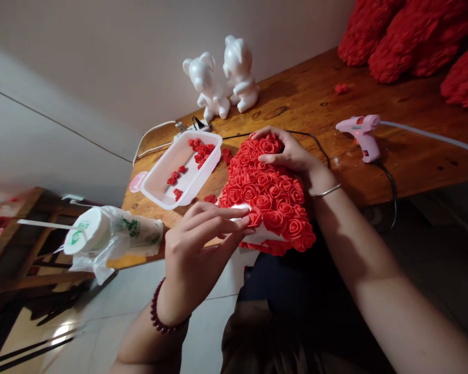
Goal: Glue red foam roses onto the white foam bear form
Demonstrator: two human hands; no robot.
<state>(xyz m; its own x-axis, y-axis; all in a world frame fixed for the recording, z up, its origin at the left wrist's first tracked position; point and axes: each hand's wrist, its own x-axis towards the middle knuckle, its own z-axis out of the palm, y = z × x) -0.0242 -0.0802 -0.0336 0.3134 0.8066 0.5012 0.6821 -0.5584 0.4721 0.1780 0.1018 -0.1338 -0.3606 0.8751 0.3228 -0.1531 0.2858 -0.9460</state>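
Note:
A foam shape covered in red foam roses (271, 195) rests at the near edge of the wooden table (405, 156), with a bare white patch on its left side. My right hand (286, 150) is curled over its far top end, gripping it. My left hand (203, 244) reaches to the bare patch, fingertips pinched and pressing on a small red rose (253, 218) at the patch's edge.
A white plastic tray (159, 187) with several loose red roses lies left of the shape. A pink glue gun (362, 135) stands to the right, its cord trailing. Two white foam bears (222, 80) stand at the back. A bagged cup with a straw (113, 236) sits at the left corner. Red rose-covered shapes (413, 36) are piled far right.

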